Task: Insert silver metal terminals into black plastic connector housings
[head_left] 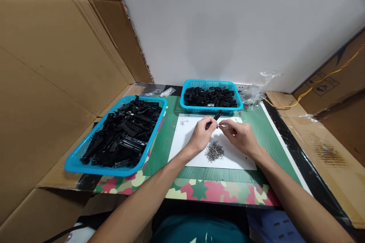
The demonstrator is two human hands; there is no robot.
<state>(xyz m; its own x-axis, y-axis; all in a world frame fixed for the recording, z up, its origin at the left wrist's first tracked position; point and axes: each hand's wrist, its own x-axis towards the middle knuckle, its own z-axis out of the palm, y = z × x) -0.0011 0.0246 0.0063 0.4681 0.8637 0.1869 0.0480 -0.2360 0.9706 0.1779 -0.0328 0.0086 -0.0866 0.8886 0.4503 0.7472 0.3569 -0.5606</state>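
Note:
My left hand [203, 133] is closed around a slim black plastic part [218, 115], whose far end sticks up past the fingers. Fingertips of my right hand [240, 135] pinch together right beside that part; a thin, shiny bit seems to show there, too small to name. Both hands are over a white sheet [182, 152]. Just below them on the sheet lies a heap of small, thin metal pieces [214, 151]. A few more loose metal bits [183, 122] are scattered near the sheet's upper left corner.
To the left stands a big blue basket [70, 165] full of long black plastic parts [125, 133]. A smaller blue basket [211, 109] with short black parts [209, 96] is behind my hands. Plastic bags [252, 95] and a yellow cable [303, 95] lie at right. Cardboard [57, 64] walls the left side.

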